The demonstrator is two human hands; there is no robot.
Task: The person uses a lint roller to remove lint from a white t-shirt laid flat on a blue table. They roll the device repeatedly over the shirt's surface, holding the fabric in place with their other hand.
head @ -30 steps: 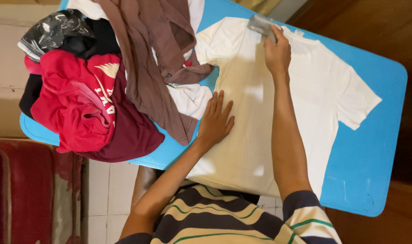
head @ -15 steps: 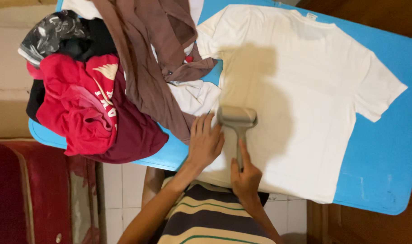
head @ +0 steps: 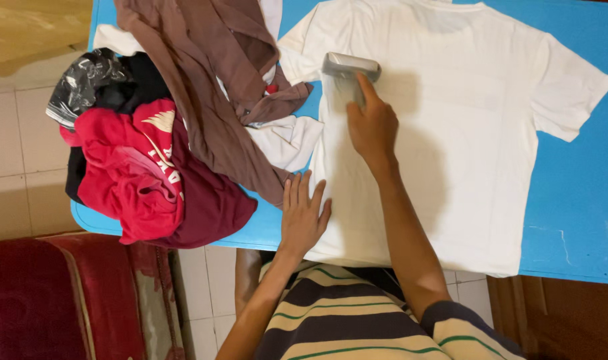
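white t-shirt [head: 464, 127]: right hand [head: 373, 127] grip holds grey roller [head: 350, 67]; left hand [head: 303, 217] flat, open.

No packages, signs or screens appear around the person's hands. The only lettering is a white printed graphic [head: 163, 143] with a wing-like emblem on a crumpled red garment [head: 127, 173], lying well to the left of the left hand [head: 303, 217].
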